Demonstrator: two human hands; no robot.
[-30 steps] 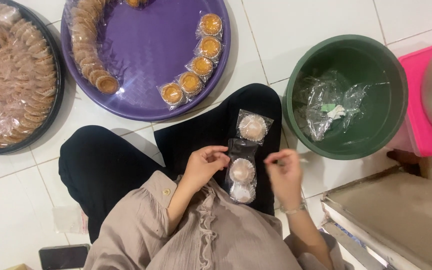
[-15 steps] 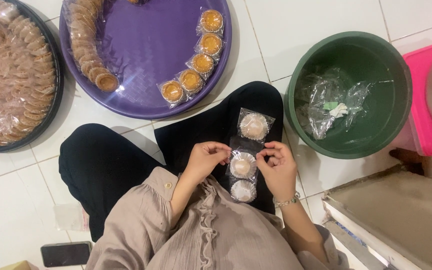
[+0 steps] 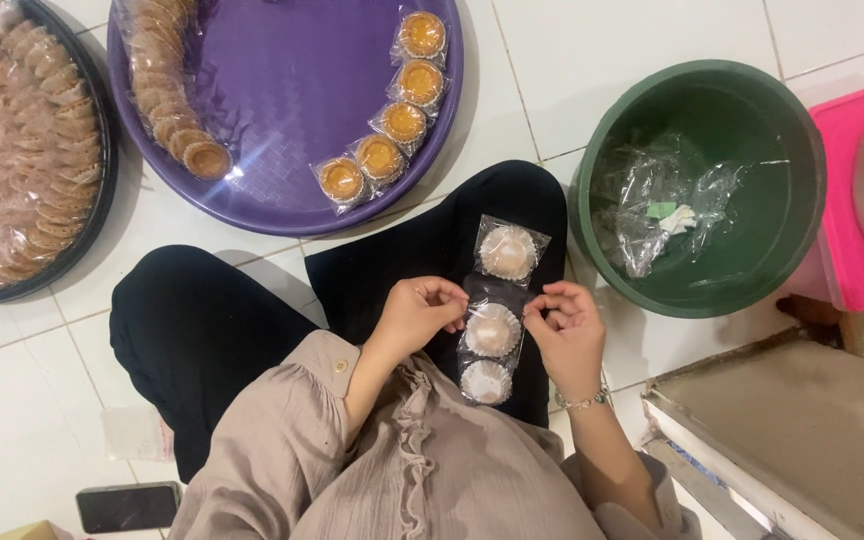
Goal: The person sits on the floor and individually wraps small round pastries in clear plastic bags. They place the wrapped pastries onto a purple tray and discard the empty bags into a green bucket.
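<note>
Both hands are pinching the strip of wrapped cakes (image 3: 493,325) lying between them on the lap. The left hand (image 3: 422,313) and right hand (image 3: 564,325) are curling loosely — fingertips closed on the wrapper's edges.

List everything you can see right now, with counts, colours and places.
wrapped pastries on lap: three, pale, in a clear strip on the black lap
purple tray: one, top centre, on the floor
wrapped tarts: five, golden, along the tray's right side
unwrapped tarts: a stacked row, brown, tray's left side
dark tray: one, far left, full of brown pastries
green basin: one, right, holding clear plastic
pink stool: one, far right
phone: one, black, bottom left
left hand: at the strip's left edge
right hand: at its right edge
</note>
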